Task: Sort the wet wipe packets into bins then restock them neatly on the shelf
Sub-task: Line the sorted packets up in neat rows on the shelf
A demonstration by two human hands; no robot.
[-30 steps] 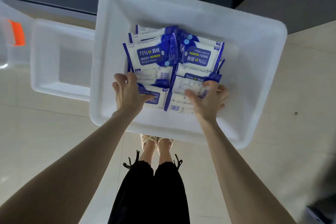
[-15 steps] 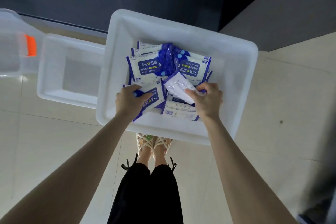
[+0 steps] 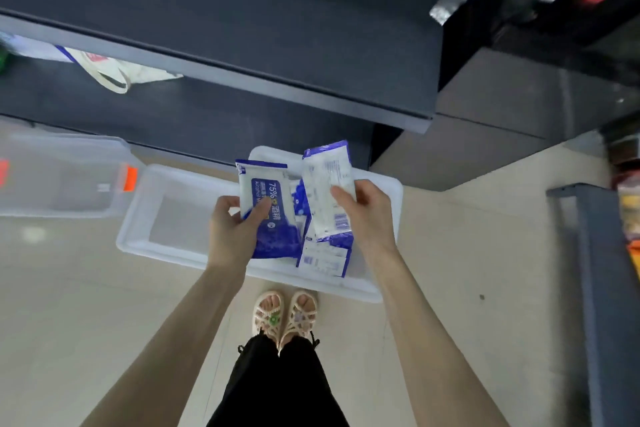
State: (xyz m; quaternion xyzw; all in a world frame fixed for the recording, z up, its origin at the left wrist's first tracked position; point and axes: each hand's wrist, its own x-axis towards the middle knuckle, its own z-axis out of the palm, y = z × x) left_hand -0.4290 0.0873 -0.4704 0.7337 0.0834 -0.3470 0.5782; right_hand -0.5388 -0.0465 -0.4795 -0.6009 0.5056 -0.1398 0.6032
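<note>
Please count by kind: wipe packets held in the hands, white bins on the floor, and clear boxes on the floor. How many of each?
Held packets: 2, left packet and right packet
White bins: 2, left bin and right bin
Clear box: 1
Total: 5

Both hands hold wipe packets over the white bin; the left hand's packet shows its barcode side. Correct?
No. In the head view the left packet, held by the left hand, shows its printed 75% front; the right packet, in the right hand, shows the barcode side.

The pale tiled floor (image 3: 86, 305) carries a small white bin (image 3: 166, 251), a larger white bin (image 3: 360, 289) touching it, and a clear orange-latched box (image 3: 62, 177).
</note>
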